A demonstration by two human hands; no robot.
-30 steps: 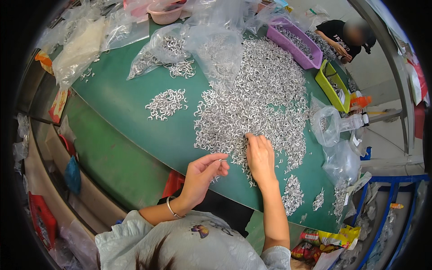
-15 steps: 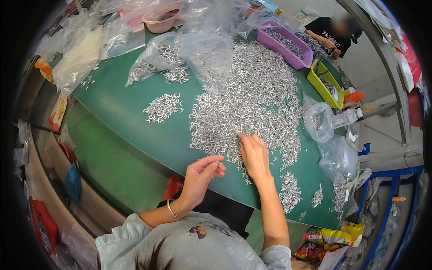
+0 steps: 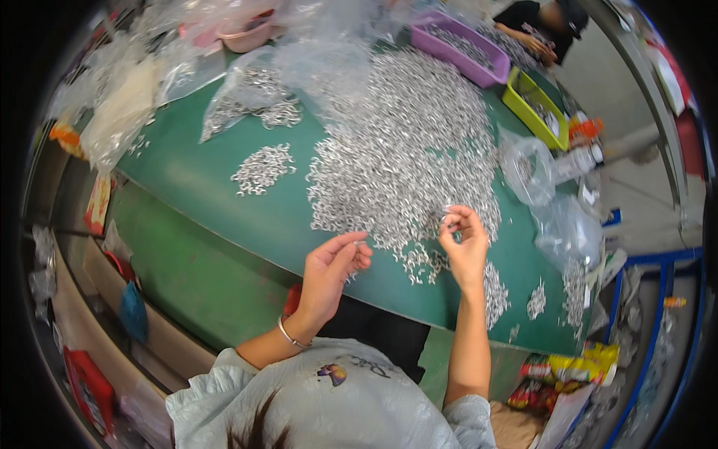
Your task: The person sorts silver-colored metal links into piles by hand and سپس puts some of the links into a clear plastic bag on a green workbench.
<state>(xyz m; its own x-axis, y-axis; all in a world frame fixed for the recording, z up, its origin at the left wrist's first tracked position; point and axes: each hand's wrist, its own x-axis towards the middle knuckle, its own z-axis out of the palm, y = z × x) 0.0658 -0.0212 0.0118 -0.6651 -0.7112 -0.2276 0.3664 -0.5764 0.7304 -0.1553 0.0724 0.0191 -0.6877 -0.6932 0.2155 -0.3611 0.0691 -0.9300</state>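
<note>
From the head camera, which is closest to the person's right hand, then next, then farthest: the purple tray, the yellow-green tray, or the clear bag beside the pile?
From the right hand:
1. Clear bag, just up and right.
2. Yellow-green tray, farther along the right edge.
3. Purple tray, at the table's far end.

The right hand [image 3: 465, 247], which lay flat with fingers spread on the near edge of the big heap of small silver metal pieces [image 3: 407, 150] a second ago, has lifted off it and now pinches one piece at its fingertips, right of centre in the frame. The left hand [image 3: 334, 271] has turned palm-up, its fingers curled looser
</note>
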